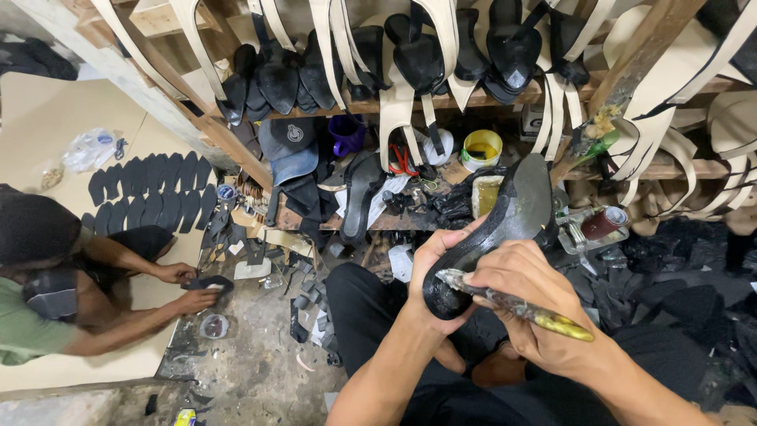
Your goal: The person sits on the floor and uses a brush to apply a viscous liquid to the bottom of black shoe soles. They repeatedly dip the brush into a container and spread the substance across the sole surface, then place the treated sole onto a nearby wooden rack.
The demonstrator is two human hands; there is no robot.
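Cluttered shoe workshop, wooden racks [441, 102] hanging with soles and straps.

From the head view, the left hand [434, 268] is gripping a black sole [505, 221], its long axis running up-right, while the right hand [528, 304] is closing around a brush [512, 304], bristles touching the sole's lower end. A co-worker [71, 292] is working at left.

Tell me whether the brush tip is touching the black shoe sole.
Touching. The head view shows the brush in the right hand, its tip pressed on the black shoe sole held by the left hand.

Left hand [430, 272] grips black sole [505, 225]; right hand [524, 304] holds brush [512, 302] against it.
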